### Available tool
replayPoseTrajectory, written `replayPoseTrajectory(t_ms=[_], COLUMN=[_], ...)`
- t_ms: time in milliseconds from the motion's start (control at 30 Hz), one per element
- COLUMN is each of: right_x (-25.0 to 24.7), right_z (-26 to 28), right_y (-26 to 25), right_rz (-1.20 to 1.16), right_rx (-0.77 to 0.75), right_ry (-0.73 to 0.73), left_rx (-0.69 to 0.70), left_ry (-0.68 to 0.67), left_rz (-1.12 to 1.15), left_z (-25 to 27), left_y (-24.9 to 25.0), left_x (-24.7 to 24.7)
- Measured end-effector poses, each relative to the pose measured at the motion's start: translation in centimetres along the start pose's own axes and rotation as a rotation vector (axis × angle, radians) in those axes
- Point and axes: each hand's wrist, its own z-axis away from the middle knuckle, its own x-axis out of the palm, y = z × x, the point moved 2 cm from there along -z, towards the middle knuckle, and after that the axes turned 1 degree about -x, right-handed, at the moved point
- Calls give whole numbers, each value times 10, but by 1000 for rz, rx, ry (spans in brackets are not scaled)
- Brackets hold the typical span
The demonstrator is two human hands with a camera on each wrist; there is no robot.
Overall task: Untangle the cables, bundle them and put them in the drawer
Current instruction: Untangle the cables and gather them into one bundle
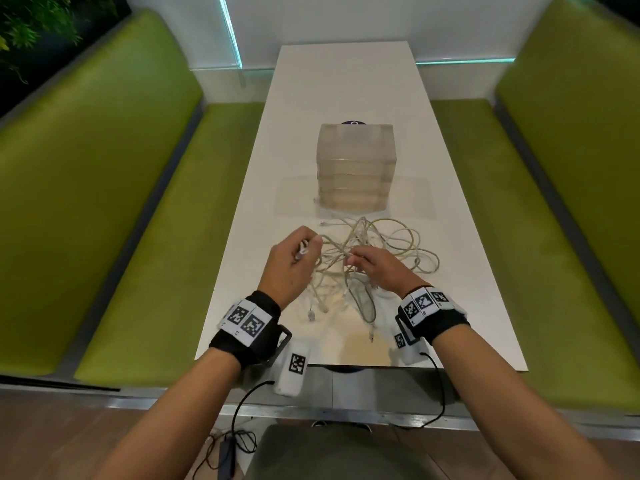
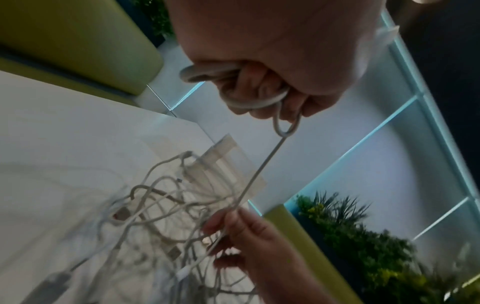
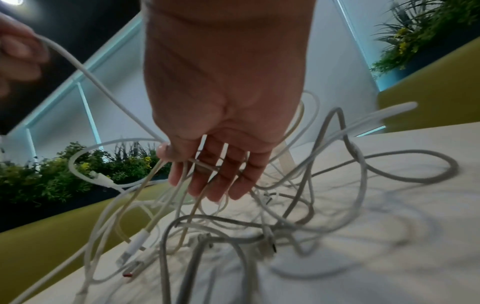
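Note:
A tangle of white and beige cables point(image 1: 377, 258) lies on the white table point(image 1: 346, 84), in front of a small translucent drawer unit point(image 1: 355, 164) whose drawers are closed. My left hand point(image 1: 306, 249) is raised at the tangle's left edge and grips a few coiled loops of one white cable point(image 2: 233, 90). That cable runs taut from the left hand point(image 2: 262, 96) down to my right hand point(image 2: 233, 228). The right hand point(image 3: 182, 164) pinches it between thumb and fingers just above the heap point(image 3: 285, 226). Several loose plugs point(image 1: 311, 315) lie near the table's front edge.
Green upholstered benches point(image 1: 114, 188) point(image 1: 554, 202) flank the narrow table on both sides. A clear sheet point(image 1: 412, 199) lies under the drawer unit, and a dark round disc point(image 1: 353, 123) shows behind it. Plants point(image 3: 52, 176) stand behind the benches.

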Motion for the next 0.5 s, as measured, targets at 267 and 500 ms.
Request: replayPoseTrajectory(t_ms=[267, 500], right_x=[3, 5], right_z=[1, 12], right_y=[6, -14], right_rz=[-35, -88], right_rx=[29, -142], right_ry=[31, 3], left_rx=[-84, -110], left_ry=[142, -294], left_rz=[156, -524], left_z=[-4, -10], left_y=[5, -19], left_x=[-14, 25])
